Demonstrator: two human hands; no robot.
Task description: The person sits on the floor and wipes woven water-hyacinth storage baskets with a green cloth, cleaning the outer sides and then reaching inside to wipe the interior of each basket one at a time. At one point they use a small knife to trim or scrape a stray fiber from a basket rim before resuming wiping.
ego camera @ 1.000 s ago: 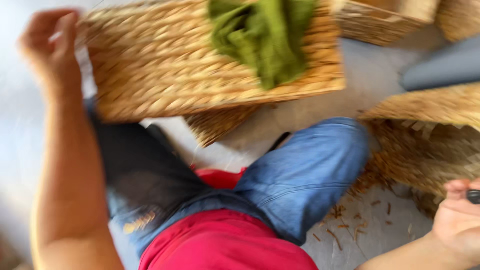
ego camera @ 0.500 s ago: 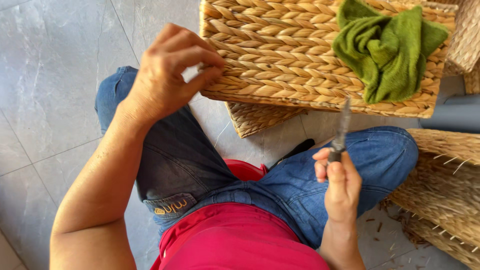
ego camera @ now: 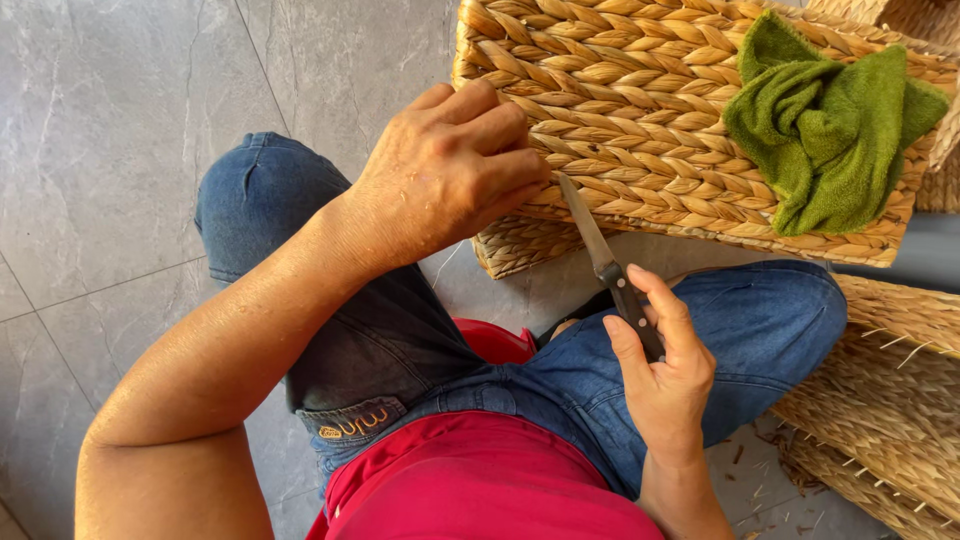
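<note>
- Fingers (ego camera: 500, 150) of the left hand (ego camera: 440, 180) curl together, pressing the woven basket (ego camera: 640, 130) near its lower edge.
- Right hand (ego camera: 660, 380) stays clamped on a knife (ego camera: 605, 265), tip apparently at the weave.
- Trimming seems underway; next comes a careful cut clear of those fingers.

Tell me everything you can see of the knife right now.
The knife is small, with a narrow grey metal blade and a dark handle. The right hand grips the handle, thumb along its left side, fingers wrapped over it. The blade points up and to the left; its tip meets the lower edge of the woven basket, right beside the fingertips of the left hand, which rests on the weave. The end of the handle is hidden in the grip.
</note>
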